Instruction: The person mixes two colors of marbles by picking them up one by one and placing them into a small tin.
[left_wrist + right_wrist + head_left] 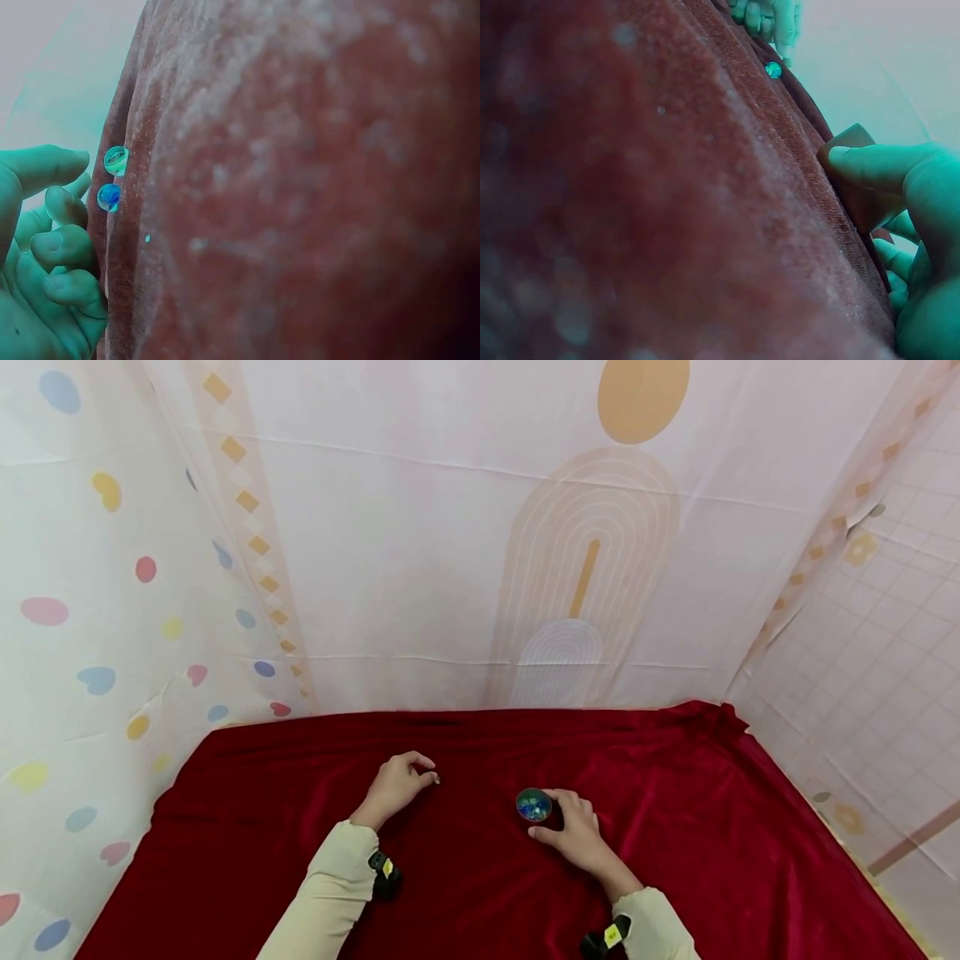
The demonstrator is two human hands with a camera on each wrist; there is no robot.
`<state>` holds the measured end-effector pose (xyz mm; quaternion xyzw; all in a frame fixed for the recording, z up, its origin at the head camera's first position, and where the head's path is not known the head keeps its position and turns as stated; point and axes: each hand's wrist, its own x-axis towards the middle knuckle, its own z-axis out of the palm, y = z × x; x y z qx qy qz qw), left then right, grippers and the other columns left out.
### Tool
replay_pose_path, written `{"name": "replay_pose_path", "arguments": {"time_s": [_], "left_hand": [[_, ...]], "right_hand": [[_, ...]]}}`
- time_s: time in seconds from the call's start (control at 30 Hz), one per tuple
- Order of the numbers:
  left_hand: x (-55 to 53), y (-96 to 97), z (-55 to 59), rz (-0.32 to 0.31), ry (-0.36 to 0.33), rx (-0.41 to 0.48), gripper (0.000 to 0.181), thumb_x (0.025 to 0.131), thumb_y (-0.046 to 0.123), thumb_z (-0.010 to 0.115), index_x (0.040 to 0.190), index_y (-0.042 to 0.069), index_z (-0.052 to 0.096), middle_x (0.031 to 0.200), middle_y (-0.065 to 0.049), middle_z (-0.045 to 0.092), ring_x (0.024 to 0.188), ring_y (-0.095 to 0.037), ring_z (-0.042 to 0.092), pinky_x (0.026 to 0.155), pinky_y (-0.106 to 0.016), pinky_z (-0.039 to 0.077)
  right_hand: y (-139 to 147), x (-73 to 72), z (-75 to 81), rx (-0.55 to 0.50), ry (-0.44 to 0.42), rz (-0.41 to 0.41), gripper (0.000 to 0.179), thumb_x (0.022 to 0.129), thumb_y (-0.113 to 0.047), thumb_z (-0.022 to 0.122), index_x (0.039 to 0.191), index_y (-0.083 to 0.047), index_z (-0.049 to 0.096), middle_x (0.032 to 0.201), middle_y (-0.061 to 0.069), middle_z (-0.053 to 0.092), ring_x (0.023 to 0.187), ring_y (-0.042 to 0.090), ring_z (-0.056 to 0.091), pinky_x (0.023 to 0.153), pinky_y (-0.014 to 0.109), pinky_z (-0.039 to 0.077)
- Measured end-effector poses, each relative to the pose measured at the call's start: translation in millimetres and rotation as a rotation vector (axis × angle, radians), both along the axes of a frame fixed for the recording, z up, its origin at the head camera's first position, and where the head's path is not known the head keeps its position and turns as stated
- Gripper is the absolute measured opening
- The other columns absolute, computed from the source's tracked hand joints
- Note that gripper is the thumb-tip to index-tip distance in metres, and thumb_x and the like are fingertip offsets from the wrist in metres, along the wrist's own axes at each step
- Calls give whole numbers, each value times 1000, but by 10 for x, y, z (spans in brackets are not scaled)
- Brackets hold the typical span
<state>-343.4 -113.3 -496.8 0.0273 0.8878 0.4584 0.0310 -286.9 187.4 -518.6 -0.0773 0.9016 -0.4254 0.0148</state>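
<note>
My right hand [577, 831] grips a small round cup [866, 187] by its side, thumb on one side and fingers on the other. Blue and green glass marbles [534, 808] lie inside the cup as seen from above. To the left, my left hand [396, 787] hovers low over the red cloth, thumb and forefinger apart, the other fingers loosely bent. Just off its fingertips, two glass marbles show in the left wrist view: a greenish one [115, 160] and a blue one [109, 198]. Nothing shows between the left fingers.
Red velvet cloth [465, 877] with soft folds covers the table. Pale patterned sheets [420, 543] hang behind it and at both sides. A dark wrist camera [386, 875] sits at the left cuff, and another [606, 937] at the right.
</note>
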Motion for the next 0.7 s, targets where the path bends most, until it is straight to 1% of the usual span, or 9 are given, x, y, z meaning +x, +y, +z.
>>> {"name": "replay_pose_path", "arguments": {"time_s": [0.27,0.43,0.7], "left_hand": [[14,17,-10,-33,1,-33,22,90,17,67,108,5,68,65,-4,54,56,-15,45,56,-28,38],[25,32,-2,-35,-3,-74,21,89,17,67,107,6,68,65,-3,53,57,-15,45,55,-27,37],[37,49,28,-40,1,-137,20,88,19,68,106,10,69,70,-3,56,61,-15,47,55,-27,37]], "right_hand": [[-10,-5,3,1,-1,-1,58,82,-27,76,132,-12,52,137,12,46,128,35,30,99,52,22],[-19,2,-1,2,-5,2,58,82,-28,76,132,-12,52,137,12,46,128,34,30,100,53,22],[-28,12,1,1,0,3,57,82,-28,76,131,-12,52,137,12,47,128,34,30,99,52,22]]}}
